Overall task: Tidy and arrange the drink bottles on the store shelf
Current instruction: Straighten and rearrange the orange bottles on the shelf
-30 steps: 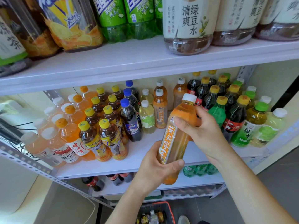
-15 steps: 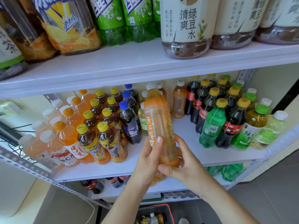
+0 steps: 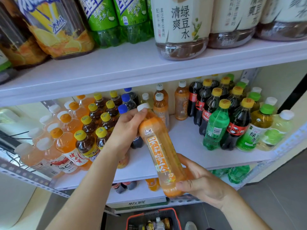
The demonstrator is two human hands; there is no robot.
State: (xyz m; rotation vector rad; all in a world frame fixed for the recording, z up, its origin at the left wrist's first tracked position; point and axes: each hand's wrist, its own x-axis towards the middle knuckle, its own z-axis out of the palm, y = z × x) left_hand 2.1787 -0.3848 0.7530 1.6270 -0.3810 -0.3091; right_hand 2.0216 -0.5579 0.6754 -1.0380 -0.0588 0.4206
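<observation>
Over the shelf (image 3: pixel 191 146), bottle (image 3: pixel 159 151) slants, cap (image 3: pixel 143 106) up-left (left hand (image 3: pixel 127 128) seemingly gripping it).

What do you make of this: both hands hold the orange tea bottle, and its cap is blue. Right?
Not quite. In the head view the left hand and the right hand do both hold the orange tea bottle, but its cap is white, not blue.
</observation>
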